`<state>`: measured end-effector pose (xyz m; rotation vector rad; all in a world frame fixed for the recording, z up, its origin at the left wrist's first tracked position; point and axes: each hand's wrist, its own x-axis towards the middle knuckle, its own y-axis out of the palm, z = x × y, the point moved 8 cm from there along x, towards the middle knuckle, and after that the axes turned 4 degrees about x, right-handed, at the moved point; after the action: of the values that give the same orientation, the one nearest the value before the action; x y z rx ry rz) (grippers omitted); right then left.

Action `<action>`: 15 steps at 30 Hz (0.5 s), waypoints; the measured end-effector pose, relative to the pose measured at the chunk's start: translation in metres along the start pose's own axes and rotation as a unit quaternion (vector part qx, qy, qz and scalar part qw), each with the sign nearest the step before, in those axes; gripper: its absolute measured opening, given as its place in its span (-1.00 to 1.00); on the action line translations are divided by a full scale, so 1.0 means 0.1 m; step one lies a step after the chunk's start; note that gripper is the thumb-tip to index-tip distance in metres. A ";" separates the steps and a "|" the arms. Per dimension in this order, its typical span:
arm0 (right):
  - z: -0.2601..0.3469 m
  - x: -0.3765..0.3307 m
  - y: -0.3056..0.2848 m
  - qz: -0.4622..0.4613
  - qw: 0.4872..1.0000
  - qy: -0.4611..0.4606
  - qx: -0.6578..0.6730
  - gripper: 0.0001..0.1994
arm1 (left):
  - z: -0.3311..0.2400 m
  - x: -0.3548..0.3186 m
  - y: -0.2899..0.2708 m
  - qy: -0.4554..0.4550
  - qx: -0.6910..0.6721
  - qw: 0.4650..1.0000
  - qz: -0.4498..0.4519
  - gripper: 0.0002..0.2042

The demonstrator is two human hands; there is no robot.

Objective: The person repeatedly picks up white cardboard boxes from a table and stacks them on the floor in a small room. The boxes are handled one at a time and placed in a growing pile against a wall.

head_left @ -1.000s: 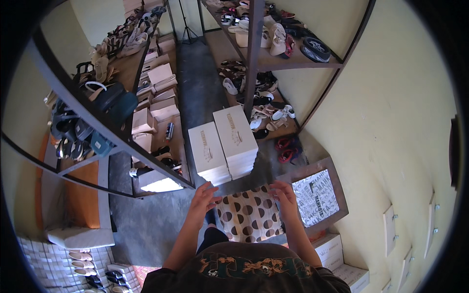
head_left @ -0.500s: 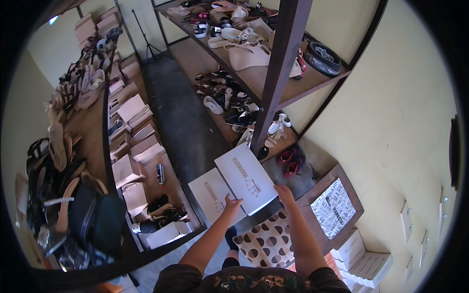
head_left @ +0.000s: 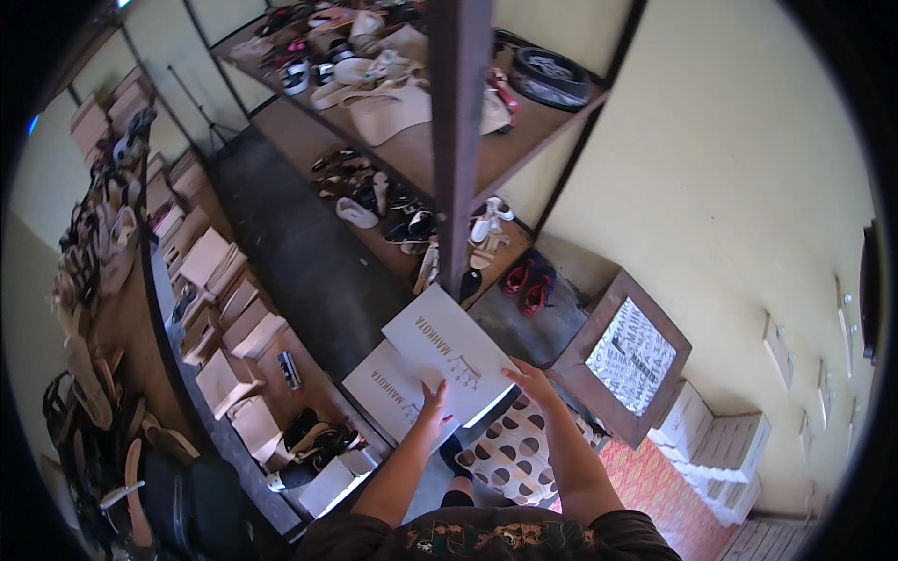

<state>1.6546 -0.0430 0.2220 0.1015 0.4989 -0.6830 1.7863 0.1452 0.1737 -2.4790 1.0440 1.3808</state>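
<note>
Two white boxes (head_left: 447, 351) are in the person's hands, just in front of the metal post (head_left: 460, 140). The left hand (head_left: 433, 404) and right hand (head_left: 530, 381) each grip the stack's near edge. The boxes are now higher than before, closer to the post and the shoe shelf (head_left: 402, 103).

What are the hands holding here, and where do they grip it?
Two white shoe boxes, side by side. The left hand and right hand rest at their near edge; the grip underneath cannot be seen.
</note>
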 end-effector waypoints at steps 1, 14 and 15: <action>-0.04 -0.06 -0.04 -0.035 0.999 0.002 -0.016 -0.45 | -0.01 -0.10 0.05 0.002 -0.027 1.000 0.007 -0.11; -0.35 -1.99 -0.11 -0.069 0.995 0.032 0.058 -0.43 | 0.30 -1.36 0.23 0.126 0.038 0.989 0.073 -0.14; -0.27 -2.22 -0.14 -0.071 0.993 0.036 0.090 -0.43 | 0.33 -1.41 0.27 0.137 0.040 0.986 0.088 -0.17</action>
<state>1.4874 0.0819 0.3040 0.2640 0.5168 -0.8665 1.6968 0.2103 0.2715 -2.6233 1.3734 1.0307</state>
